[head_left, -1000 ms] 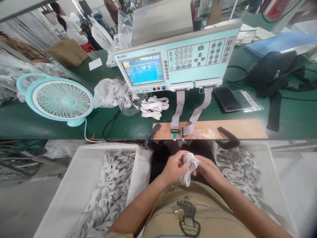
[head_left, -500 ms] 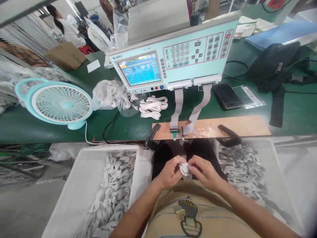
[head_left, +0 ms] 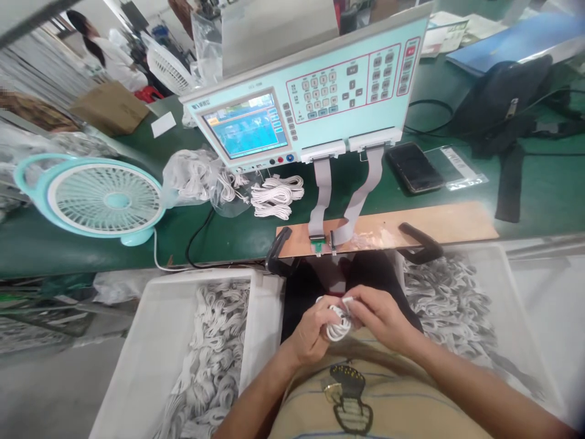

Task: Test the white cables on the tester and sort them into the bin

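A coiled white cable [head_left: 337, 329] is between my hands, low in front of my body. My left hand [head_left: 315, 326] wraps round the coil from the left. Close beside it, my right hand [head_left: 377, 311] pinches the cable's white plug end [head_left: 348, 300]. Just beyond my hands, two small connector boards [head_left: 319, 245] sit at the front edge of a wooden board [head_left: 448, 225]. Grey ribbon cables [head_left: 323, 192] run from them up to a light-blue tester [head_left: 297, 103] with a lit screen [head_left: 247, 127].
A white bin [head_left: 137, 341] of coiled cables stands at my left, another bin [head_left: 516, 305] at my right. Black clamps [head_left: 423, 245] hold the wooden board. A fan [head_left: 107, 198], bundled white cables [head_left: 278, 196] and a phone [head_left: 414, 167] lie on the green table [head_left: 228, 238]. A person [head_left: 114, 61] is at the back left.
The coil has turned and shows its loops more openly in my left hand. My right hand now has the plug end raised at the coil's top. The view has shifted slightly.
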`<state>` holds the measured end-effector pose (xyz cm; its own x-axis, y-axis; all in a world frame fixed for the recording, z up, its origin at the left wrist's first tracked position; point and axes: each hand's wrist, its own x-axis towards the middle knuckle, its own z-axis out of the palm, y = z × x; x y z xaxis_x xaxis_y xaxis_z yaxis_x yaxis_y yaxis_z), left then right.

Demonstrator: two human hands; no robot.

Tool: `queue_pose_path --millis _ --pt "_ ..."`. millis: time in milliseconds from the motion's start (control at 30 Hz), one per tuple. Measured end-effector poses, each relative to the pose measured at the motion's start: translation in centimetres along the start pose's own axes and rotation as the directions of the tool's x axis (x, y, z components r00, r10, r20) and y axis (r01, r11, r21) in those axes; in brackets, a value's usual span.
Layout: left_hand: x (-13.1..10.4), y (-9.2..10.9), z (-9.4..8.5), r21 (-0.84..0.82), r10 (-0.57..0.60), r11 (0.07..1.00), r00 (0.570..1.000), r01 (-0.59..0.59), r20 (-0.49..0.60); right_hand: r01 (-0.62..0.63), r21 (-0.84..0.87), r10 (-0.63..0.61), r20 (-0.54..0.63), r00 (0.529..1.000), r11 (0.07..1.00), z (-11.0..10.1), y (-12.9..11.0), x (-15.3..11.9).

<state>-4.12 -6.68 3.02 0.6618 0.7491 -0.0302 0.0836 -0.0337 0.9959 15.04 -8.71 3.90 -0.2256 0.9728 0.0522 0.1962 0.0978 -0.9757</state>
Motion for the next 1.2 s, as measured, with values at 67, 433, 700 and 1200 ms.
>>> queue_pose_path --millis 67,433,700,1200 --pt "-0.3 0.0 0.1 -0.022 0.008 1.000 1.000 -0.008 -0.017 -0.106 0.120 0.115 -0.070 0.991 0.987 0.5 -0.1 -0.1" --pt "-0.7 -1.0 -0.2 0.047 0.062 0.997 0.997 -0.060 -0.042 0.231 -0.157 -0.203 0.171 0.964 0.960 0.1 0.7 -0.8" --pt "-0.5 0.7 -0.4 0.107 0.062 0.992 0.994 -0.072 0.090 0.242 -0.261 -0.164 0.290 0.943 0.934 -0.9 -1.4 0.2" --pt "1.0 -0.6 1.4 -0.271 -0.244 0.948 0.929 0.168 -0.279 0.034 -0.367 -0.030 0.015 0.999 0.930 0.5 2.0 0.2"
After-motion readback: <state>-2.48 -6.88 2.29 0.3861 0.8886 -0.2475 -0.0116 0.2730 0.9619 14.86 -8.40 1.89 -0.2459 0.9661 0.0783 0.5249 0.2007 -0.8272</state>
